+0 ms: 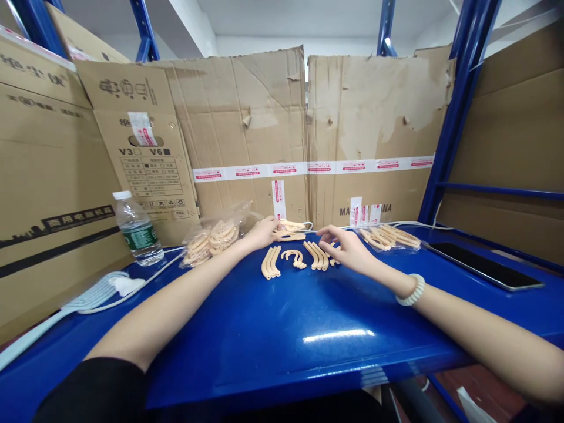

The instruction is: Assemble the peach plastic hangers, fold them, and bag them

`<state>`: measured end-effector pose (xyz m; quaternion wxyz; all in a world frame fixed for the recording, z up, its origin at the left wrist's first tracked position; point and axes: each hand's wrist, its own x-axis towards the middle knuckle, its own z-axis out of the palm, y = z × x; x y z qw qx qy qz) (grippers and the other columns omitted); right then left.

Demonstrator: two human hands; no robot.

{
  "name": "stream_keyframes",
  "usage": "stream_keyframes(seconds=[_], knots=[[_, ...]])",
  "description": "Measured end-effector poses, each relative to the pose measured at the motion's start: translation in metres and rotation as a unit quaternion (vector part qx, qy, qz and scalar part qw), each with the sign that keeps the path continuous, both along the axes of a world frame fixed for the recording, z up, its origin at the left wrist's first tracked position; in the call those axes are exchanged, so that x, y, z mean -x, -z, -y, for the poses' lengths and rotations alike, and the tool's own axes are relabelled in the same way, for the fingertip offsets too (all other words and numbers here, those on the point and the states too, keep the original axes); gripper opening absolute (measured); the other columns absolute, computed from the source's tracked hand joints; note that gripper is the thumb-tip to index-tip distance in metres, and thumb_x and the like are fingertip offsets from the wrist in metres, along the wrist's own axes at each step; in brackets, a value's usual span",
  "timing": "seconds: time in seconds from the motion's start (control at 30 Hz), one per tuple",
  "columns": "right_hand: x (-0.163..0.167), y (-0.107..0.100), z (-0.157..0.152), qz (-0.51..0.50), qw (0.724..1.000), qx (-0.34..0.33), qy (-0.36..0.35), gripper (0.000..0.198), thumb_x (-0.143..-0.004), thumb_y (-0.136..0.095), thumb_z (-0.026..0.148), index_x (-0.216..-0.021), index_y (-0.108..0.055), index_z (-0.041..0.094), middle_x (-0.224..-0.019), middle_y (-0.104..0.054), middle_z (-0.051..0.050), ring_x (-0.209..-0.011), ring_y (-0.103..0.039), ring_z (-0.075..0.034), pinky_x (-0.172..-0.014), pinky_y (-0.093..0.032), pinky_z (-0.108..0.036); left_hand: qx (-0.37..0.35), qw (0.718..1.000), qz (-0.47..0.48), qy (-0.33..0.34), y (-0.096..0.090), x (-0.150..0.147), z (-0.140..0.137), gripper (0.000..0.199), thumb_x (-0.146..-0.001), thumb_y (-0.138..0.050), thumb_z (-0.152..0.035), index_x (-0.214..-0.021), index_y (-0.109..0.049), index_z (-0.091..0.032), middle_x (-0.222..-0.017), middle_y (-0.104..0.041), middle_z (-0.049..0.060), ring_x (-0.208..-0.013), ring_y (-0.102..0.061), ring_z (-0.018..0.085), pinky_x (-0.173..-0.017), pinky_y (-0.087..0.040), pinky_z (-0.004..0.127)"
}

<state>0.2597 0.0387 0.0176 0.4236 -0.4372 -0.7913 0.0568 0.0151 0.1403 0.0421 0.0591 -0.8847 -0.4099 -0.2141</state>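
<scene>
My left hand (264,232) reaches to the back of the blue table, at the left end of a small pile of beige strips (291,237). Its fingertips are mostly hidden, so I cannot see whether they grip a strip. With fingers apart and nothing visible between them, my right hand (350,249) hovers by some small beige pieces (333,254), which it partly covers. Between the hands lie beige hooks (294,257) shaped like hanger hooks. Curved beige strips (271,262) lie side by side left of the hooks, and a second row of curved strips (316,256) lies right of them.
Clear bags of beige pieces lie left (215,241) and right (390,237). A water bottle (140,232) and a pale blue slotted object (97,291) with a cable are at left. A phone (484,265) lies right. Cardboard sheets (251,117) stand behind the blue table (264,335).
</scene>
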Motion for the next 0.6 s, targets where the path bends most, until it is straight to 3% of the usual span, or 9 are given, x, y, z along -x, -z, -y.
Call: stream_keyframes(seconds=[0.1, 0.2, 0.27, 0.4, 0.53, 0.6], knots=[[0.008, -0.001, 0.006, -0.128, 0.981, 0.139, -0.033, 0.028, -0.082, -0.06, 0.031, -0.105, -0.056, 0.016, -0.085, -0.067, -0.006, -0.072, -0.062, -0.016, -0.069, -0.052, -0.033, -0.018, 0.999, 0.022, 0.029, 0.001, 0.002, 0.047, 0.02, -0.079, -0.066, -0.033, -0.088, -0.056, -0.018, -0.093, -0.061, 0.005, -0.089, -0.059, 0.022, -0.078, -0.046, 0.032], [0.019, -0.003, 0.018, -0.22, 0.917, 0.297, -0.15, 0.033, -0.078, -0.065, 0.039, -0.1, -0.057, 0.015, -0.086, -0.067, -0.006, -0.064, -0.062, -0.012, -0.058, -0.054, -0.027, -0.026, 0.995, 0.06, 0.073, 0.011, 0.004, 0.098, 0.021, -0.079, -0.067, -0.036, -0.083, -0.056, -0.018, -0.091, -0.061, 0.003, -0.085, -0.06, 0.021, -0.075, -0.047, 0.032], [0.025, -0.002, 0.025, -0.22, 0.89, 0.342, -0.204, 0.034, -0.076, -0.068, 0.043, -0.091, -0.059, 0.014, -0.082, -0.067, -0.005, -0.059, -0.062, -0.01, -0.052, -0.053, -0.024, -0.008, 0.994, 0.073, 0.075, 0.021, 0.006, 0.124, 0.023, -0.078, -0.067, -0.036, -0.088, -0.055, -0.019, -0.095, -0.062, 0.003, -0.083, -0.061, 0.02, -0.073, -0.048, 0.032], [0.027, 0.0, 0.029, -0.156, 0.914, 0.317, -0.197, 0.036, -0.073, -0.07, 0.047, -0.081, -0.063, 0.013, -0.065, -0.064, -0.001, -0.05, -0.058, -0.009, -0.044, -0.05, -0.021, 0.064, 0.986, 0.142, 0.051, 0.039, 0.007, 0.145, 0.028, -0.079, -0.065, -0.039, -0.095, -0.051, -0.021, -0.09, -0.063, 0.002, -0.073, -0.063, 0.018, -0.065, -0.05, 0.031], [0.022, 0.0, 0.028, -0.1, 0.943, 0.26, -0.185, 0.034, -0.076, -0.067, 0.047, -0.076, -0.065, 0.013, -0.058, -0.061, 0.0, -0.05, -0.057, -0.009, -0.044, -0.049, -0.02, 0.141, 0.956, 0.255, 0.044, 0.043, 0.006, 0.141, 0.037, -0.08, -0.063, -0.035, -0.111, -0.045, -0.022, -0.079, -0.068, 0.0, -0.065, -0.066, 0.017, -0.062, -0.052, 0.029], [0.021, -0.001, 0.029, -0.072, 0.949, 0.243, -0.187, 0.033, -0.077, -0.066, 0.046, -0.074, -0.066, 0.013, -0.059, -0.06, 0.0, -0.051, -0.056, -0.009, -0.045, -0.049, -0.021, 0.168, 0.948, 0.266, 0.053, 0.041, 0.005, 0.139, 0.032, -0.082, -0.06, -0.036, -0.108, -0.051, -0.021, -0.077, -0.07, 0.002, -0.067, -0.068, 0.019, -0.063, -0.053, 0.029]])
